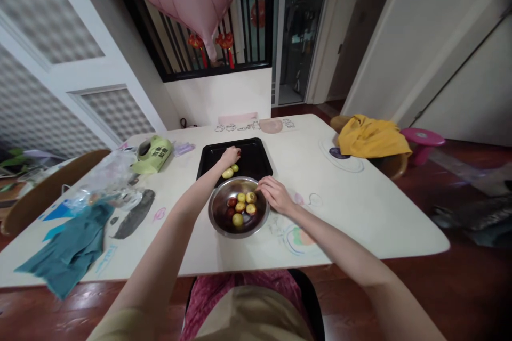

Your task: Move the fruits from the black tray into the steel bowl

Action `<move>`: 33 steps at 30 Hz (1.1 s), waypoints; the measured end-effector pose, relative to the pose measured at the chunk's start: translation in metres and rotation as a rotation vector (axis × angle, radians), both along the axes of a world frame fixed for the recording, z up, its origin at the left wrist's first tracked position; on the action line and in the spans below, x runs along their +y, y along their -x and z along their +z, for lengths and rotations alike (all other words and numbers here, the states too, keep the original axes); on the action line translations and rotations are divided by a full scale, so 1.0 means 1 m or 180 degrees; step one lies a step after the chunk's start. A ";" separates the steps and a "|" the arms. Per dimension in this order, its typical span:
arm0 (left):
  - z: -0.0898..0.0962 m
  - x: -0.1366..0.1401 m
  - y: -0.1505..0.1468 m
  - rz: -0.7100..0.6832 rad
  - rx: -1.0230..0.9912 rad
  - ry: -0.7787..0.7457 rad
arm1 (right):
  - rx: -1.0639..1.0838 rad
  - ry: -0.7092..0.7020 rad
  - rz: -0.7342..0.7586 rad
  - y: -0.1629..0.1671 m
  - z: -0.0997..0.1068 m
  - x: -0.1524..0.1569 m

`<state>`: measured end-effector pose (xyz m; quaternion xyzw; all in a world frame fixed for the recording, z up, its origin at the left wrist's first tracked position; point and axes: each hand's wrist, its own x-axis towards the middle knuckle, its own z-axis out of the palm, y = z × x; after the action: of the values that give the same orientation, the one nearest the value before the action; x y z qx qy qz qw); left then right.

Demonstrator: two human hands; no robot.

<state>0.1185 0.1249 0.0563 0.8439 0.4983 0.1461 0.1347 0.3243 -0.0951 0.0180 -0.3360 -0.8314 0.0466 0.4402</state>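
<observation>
Dark red fruit (239, 153) shows at the fingertips of my left grip (229, 158), which is closed on it over the black tray (256, 153), where two green fruits (228, 173) lie side by side. My right grip (277, 195) is at the rim of the steel bowl (217, 210); whether its fingers pinch the metal, I cannot tell. Red and yellowish fruits (240, 206) sit inside the bowl on the white worktop (360, 208).
</observation>
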 end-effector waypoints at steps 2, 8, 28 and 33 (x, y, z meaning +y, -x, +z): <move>0.004 -0.002 0.003 -0.0052 -0.0062 -0.0051 | 0.0038 -0.0006 -0.0010 0.000 0.000 0.000; 0.025 -0.027 0.010 -0.0183 -0.0714 -0.0425 | 0.0100 -0.0061 -0.0001 0.000 0.003 -0.002; 0.015 -0.213 0.063 -0.1890 -0.1717 0.0017 | 0.0421 -0.0091 -0.0132 -0.001 -0.005 0.001; 0.011 -0.217 0.070 -0.2170 -0.1385 0.0522 | 0.0352 -0.0189 0.0001 -0.004 -0.007 0.002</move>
<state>0.0484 -0.0922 0.0671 0.8965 0.1601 0.2280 0.3445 0.3286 -0.0933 0.0115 -0.3195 -0.8069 0.0405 0.4952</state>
